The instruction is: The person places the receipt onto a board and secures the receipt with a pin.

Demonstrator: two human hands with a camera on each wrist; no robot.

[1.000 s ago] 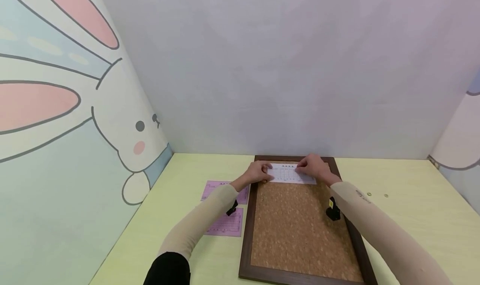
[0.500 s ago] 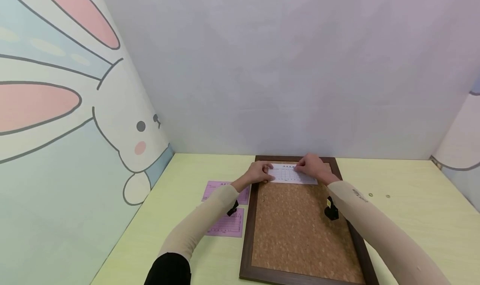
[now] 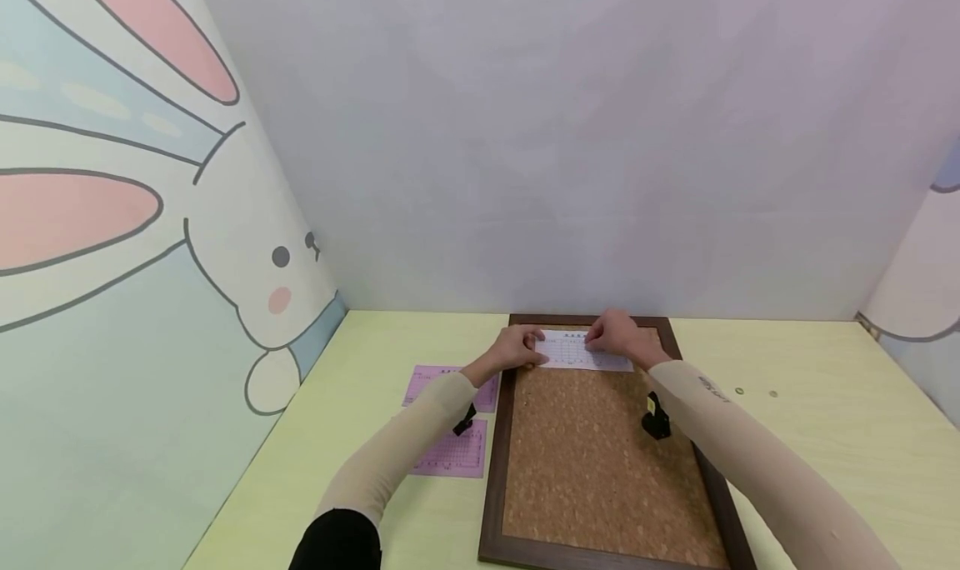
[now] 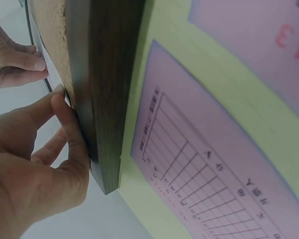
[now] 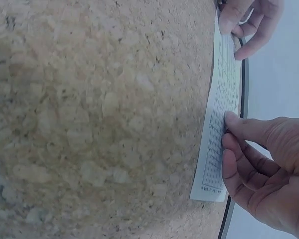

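Note:
A white printed paper form [image 3: 564,349] with a table grid lies across the top of the cork board [image 3: 600,453]. My left hand [image 3: 515,346] holds the form's left end, thumb and index finger at the paper. My right hand [image 3: 622,337] has its thumb and index fingertips close together in a pinch on the form, right of its middle, as the right wrist view shows for this same right hand [image 5: 274,169]. Anything small between those fingertips is hidden. The form's barcoded end [image 5: 209,189] is uncovered.
A dark wood frame [image 3: 491,503] edges the board. Left of it, on the pale yellow table [image 3: 825,437], lie two pink forms, one lower [image 3: 453,457] and one upper [image 3: 431,376]. Two small gold-coloured round pieces sit to the right, including the nearer one [image 3: 739,391]. Walls stand behind and beside.
My right hand has shifted slightly left along the form, and its wrist has followed. The left hand stays at the form's left end. Board and pink forms lie as before.

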